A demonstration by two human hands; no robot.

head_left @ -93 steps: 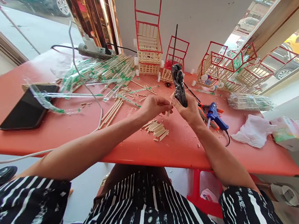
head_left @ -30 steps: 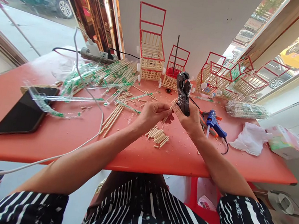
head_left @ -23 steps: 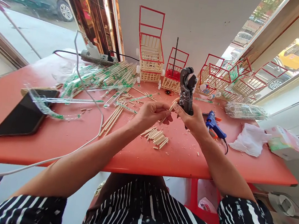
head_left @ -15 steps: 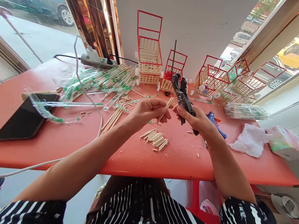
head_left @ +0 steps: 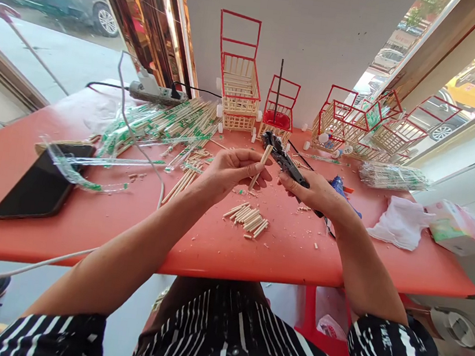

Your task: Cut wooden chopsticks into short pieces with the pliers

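Note:
Between the thumb and fingers of my left hand [head_left: 235, 170], a couple of wooden sticks [head_left: 260, 168] stand tilted side by side. My right hand [head_left: 313, 190] is wrapped round the handles of a black cutter [head_left: 285, 162], a plier-like tool. Its head lies close to the sticks' upper ends; whether the jaws touch them I cannot tell. Below my hands, a small heap of short cut sticks [head_left: 249, 219] lies on the red tabletop [head_left: 209, 256]. Longer bare sticks [head_left: 180, 187] lie left of my left hand.
Wrapped chopsticks [head_left: 169, 125] pile up at the back left, beside a phone [head_left: 38, 190]. Small stick-built carts [head_left: 240, 85] line the wall. To the right are a blue tool [head_left: 340, 187], a crumpled white cloth [head_left: 402, 223] and a tissue pack [head_left: 461, 228]. A cable [head_left: 161, 191] crosses the left side.
The cutter has swung down and left, its head now by the upper ends of the sticks. My left hand has shifted slightly and still holds the sticks.

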